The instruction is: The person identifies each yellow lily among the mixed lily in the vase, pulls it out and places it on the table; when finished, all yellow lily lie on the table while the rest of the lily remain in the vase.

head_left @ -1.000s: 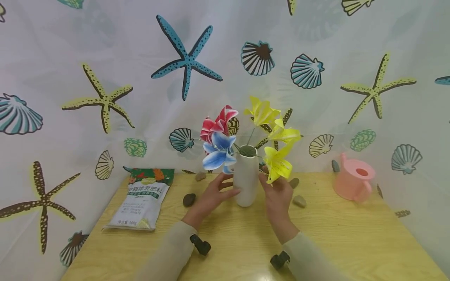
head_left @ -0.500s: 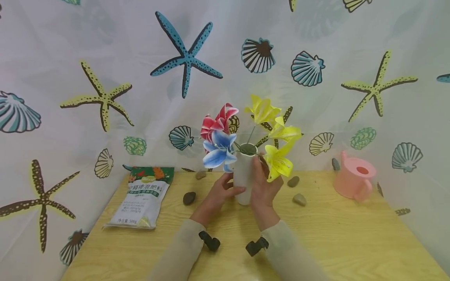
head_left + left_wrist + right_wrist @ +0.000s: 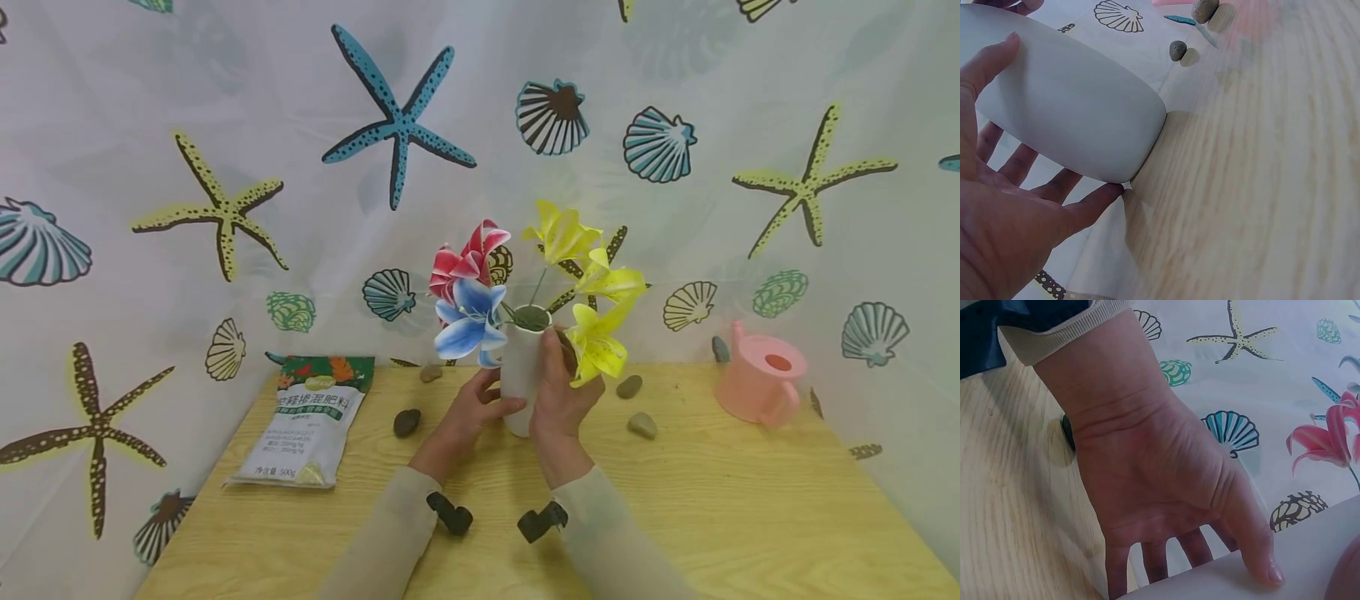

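A white vase [image 3: 517, 367] stands upright on the wooden table, holding artificial lilies. A pink lily [image 3: 461, 271] and a blue lily [image 3: 471, 321] lean left, while several yellow lilies [image 3: 597, 346] spread to the right. My left hand [image 3: 467, 418] grips the lower left side, thumb in front and fingers reaching behind. In the left wrist view, its little finger touches the vase near the base. My right hand [image 3: 561, 404] holds the right side higher up, its thumb [image 3: 1266, 569] along the wall and its other fingers partly hidden behind the vase.
A fertilizer bag [image 3: 303, 425] lies at left. A pink watering can [image 3: 757, 379] stands at back right. Stones, including a dark one [image 3: 407, 422] and a pale one [image 3: 642, 425], lie around the vase. A patterned curtain [image 3: 480, 125] hangs behind the table.
My right hand has moved left from beneath the yellow lilies onto the vase and now holds it. My left hand has shifted slightly right, its thumb farther across the vase.
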A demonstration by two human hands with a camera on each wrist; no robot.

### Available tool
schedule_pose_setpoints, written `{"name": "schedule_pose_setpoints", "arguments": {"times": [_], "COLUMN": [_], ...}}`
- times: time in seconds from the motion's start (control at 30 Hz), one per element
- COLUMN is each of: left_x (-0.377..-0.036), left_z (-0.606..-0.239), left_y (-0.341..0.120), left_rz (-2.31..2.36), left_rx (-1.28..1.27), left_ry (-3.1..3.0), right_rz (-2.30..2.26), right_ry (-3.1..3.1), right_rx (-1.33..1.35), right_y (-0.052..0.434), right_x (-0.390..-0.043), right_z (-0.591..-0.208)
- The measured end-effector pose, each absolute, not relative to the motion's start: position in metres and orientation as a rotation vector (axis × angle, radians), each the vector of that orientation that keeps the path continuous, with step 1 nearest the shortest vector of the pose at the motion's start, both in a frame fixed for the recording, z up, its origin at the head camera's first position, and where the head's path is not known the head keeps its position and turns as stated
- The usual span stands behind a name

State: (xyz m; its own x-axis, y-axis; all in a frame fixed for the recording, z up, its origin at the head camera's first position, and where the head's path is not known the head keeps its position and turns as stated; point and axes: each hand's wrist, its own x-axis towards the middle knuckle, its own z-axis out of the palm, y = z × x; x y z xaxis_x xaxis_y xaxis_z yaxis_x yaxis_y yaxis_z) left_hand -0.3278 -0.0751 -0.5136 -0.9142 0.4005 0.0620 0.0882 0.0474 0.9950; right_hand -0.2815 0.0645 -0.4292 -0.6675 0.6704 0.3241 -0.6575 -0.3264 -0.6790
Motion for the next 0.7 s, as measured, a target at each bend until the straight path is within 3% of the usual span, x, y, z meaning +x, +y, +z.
{"name": "schedule_pose_setpoints", "arguments": {"times": [0.3,0.7], "left_x": [-0.329,-0.329], "left_z": [-0.514,-0.515], "left_y": [-0.075,-0.074], "left_rz": [1.95,1.973], "left_rx": [0.491,0.482], "left_ry": [2.086,2.092], "right_rz": [2.075,2.083], "right_ry": [-1.062,-0.977], "right_rx": [-0.135,0.014], "right_y": [0.066,0.091], "right_x": [-0.281,-0.277], "right_z": [-0.423,-0.409]}}
